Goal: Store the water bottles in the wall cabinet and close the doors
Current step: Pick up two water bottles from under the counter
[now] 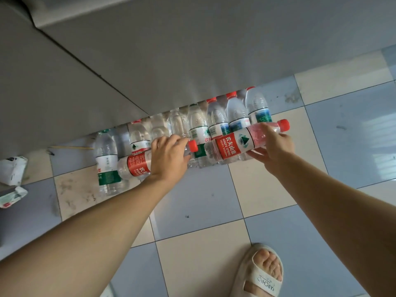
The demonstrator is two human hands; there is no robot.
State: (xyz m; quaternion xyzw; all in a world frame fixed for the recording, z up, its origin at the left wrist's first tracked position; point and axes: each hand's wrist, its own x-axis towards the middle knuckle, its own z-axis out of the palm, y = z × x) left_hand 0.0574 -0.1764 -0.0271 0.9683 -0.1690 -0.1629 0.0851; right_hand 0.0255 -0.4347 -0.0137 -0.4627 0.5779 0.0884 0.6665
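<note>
Bottles fill both hands: my left hand [169, 156] grips a clear red-labelled plastic bottle [139, 165] by its neck, my right hand [273, 144] curls round another red-capped clear bottle [240, 143]. Beyond my knuckles stands the remaining row of clear bottles [216, 121]; I judge a careless lift could topple them.

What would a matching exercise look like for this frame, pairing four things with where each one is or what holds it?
Column one:
1. Clear plastic bottle with red label and red cap pointing right
2. Clear plastic bottle with red label and red cap near the left hand's knuckles
3. Tall clear bottle with green and white label
4. Beige rubber slipper

Column two:
A. Standing on the floor at the left end of the row
B. On a foot at the bottom edge
C. Held sideways by the right hand
D. Held sideways by the left hand

Pairs: 1-C, 2-D, 3-A, 4-B
</note>
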